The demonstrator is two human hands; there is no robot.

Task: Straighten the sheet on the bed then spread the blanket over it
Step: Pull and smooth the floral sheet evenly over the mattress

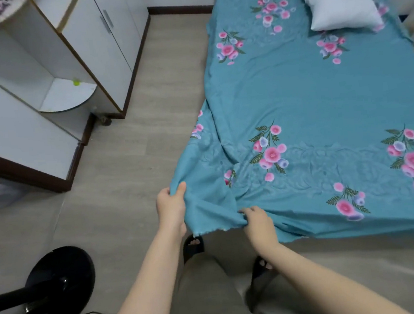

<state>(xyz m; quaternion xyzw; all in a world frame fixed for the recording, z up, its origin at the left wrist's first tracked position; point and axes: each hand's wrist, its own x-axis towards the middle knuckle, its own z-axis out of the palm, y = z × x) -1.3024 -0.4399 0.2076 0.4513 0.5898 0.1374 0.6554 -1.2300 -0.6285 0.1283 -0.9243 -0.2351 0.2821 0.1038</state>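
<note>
- Teal flowered sheet [308,93] lies over the bed; its near left corner is lifted clear of the floor [145,92].
- Left hand [170,205], arm stretched forward, pinches the sheet's side edge, thumb on top of the cloth.
- Right hand [258,221], forearm angled in from lower right, fingers curled round the frayed bottom hem, just beside the left.
- Cloth bunches in folds between the two hands.
- White pillow [337,0] at the far end.
- Black fan base [60,286] on floor, lower left.

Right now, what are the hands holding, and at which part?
Both hands grip the teal floral sheet at its near corner: left hand on the side edge, right hand on the foot edge.
</note>
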